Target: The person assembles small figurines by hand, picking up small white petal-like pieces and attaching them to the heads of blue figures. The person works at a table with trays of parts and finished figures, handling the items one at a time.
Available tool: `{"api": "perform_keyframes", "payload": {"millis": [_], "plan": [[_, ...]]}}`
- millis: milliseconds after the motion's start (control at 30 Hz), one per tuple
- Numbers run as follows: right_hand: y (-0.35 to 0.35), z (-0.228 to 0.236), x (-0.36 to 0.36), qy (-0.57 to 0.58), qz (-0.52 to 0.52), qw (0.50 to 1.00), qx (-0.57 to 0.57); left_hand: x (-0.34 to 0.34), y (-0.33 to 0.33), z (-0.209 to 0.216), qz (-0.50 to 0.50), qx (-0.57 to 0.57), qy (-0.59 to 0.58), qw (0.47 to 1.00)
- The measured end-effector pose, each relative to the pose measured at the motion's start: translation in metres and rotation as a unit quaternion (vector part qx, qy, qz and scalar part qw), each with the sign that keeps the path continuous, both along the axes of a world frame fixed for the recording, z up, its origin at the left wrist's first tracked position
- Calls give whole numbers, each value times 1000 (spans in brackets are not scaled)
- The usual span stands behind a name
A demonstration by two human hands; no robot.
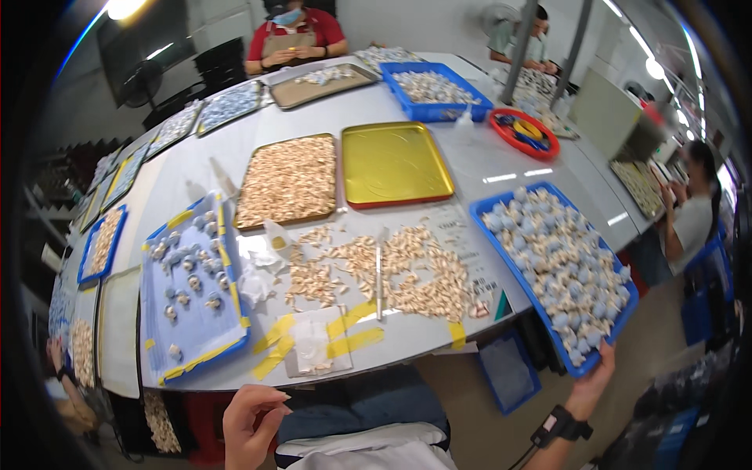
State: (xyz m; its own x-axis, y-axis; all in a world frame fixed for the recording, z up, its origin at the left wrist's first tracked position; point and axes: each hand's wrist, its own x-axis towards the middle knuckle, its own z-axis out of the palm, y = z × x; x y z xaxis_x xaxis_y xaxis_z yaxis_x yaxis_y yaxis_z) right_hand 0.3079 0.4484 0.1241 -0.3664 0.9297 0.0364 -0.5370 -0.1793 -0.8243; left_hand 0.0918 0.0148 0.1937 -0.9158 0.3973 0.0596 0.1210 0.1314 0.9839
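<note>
My right hand (595, 372) grips the near right corner of a blue tray (495, 240), fingers round its rim. The tray juts past the table's right edge and is heaped with round blue-grey pieces with cream parts (556, 270). Over my lap, near the table's front edge, my left hand (252, 427) is loosely curled. A small gap shows between its thumb and fingertips, with nothing visible in it. Loose cream chips (427, 274) lie scattered across the table in front of me, with a slim white-and-silver tool (379, 274) among them.
A paper-lined blue tray (176, 337) with a few blue-grey pieces lies left. Beyond the chips are a full tray of chips (286, 176) and a bare gold tray (395, 164). A red basket (525, 133) stands far right. Co-workers sit around the table. A blue bin (507, 372) is below.
</note>
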Motion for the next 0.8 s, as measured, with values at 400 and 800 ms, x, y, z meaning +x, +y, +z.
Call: {"api": "perform_keyframes", "payload": {"millis": [400, 800], "plan": [[-16, 108, -61, -29, 51, 991, 117, -13, -13, 1, -170, -79, -152, 970], [-5, 142, -471, 60, 351, 933, -45, -9, -92, -61, -1, -24, -366, 930]]}}
